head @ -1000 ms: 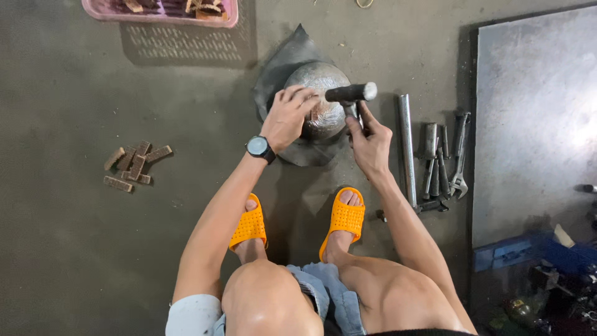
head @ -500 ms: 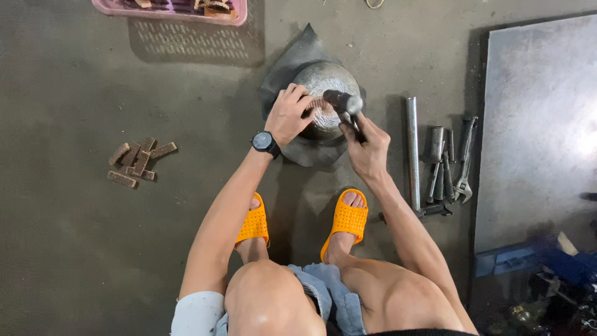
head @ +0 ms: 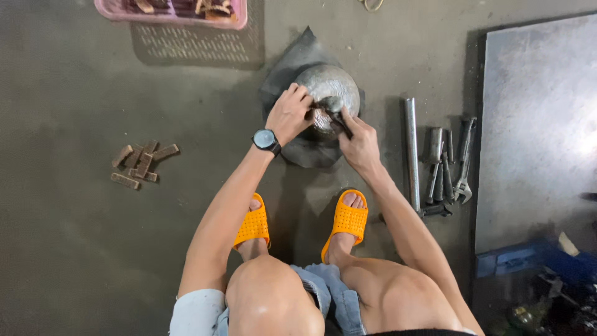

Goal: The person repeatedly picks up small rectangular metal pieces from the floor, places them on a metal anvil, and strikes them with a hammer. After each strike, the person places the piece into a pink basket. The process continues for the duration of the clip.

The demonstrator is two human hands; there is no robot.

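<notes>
My right hand (head: 359,144) is closed around the dark handle of a hammer (head: 336,112), whose head lies against the top of a rounded metal block (head: 329,93). My left hand (head: 287,115) sits just beside it, fingers curled down onto the near left side of that block and touching it; I cannot tell whether they pinch anything small underneath. A black wristwatch (head: 266,139) rides on the left wrist.

The block rests on a dark sheet (head: 298,62) spread on the concrete floor (head: 74,249), right ahead of both hands. Below the hands, my feet in orange slippers (head: 348,221) are planted on either side of the gap under the block.

To the right of my right hand lie a long metal rod (head: 410,149), then a cluster of wrenches and tools (head: 444,165), then a big grey metal plate (head: 538,130). Well to the left of my left hand sits a little pile of brown wooden pieces (head: 140,163). Beyond the left hand, at the top edge, is a pink basket (head: 174,12).
</notes>
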